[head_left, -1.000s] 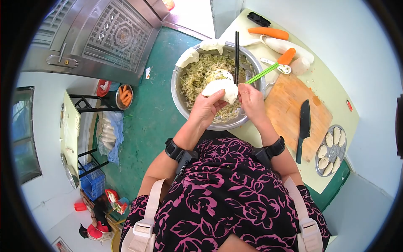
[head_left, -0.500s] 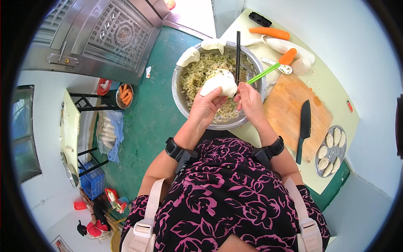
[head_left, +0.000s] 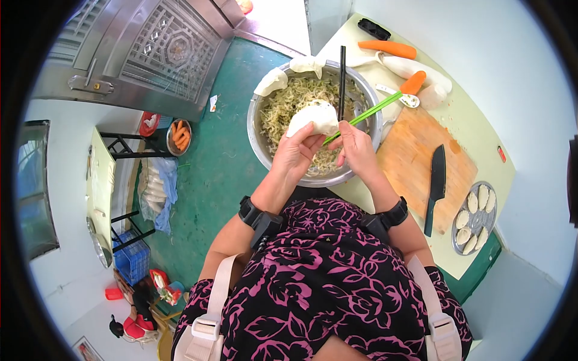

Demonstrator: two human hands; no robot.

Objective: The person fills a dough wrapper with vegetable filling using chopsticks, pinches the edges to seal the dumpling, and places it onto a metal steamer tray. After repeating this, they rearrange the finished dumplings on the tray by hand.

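My left hand (head_left: 296,155) holds a white dough wrapper (head_left: 314,119) folded into a half-round dumpling, thumb on its near side. At the dumpling's right edge, the fingertips of my right hand (head_left: 357,146) are pinched together. Green chopsticks (head_left: 378,108) run diagonally past the right fingers, over the metal bowl (head_left: 256,141). Below the hands, this bowl holds a shredded filling (head_left: 274,114). Black chopsticks (head_left: 342,78) stand in it, and two pieces of white dough (head_left: 271,82) hang over its far rim.
To the right are a wooden board (head_left: 403,159) with a black knife (head_left: 438,180), and a round metal tray (head_left: 463,240) of several dumplings. Carrots (head_left: 388,49), a white radish (head_left: 421,71) and a spoon (head_left: 409,100) lie behind. Another person (head_left: 135,325) is at far lower left.
The wrapper has been folded over; the filling that showed at its top is now mostly covered. My right fingers have shifted slightly, showing more of the green chopsticks.
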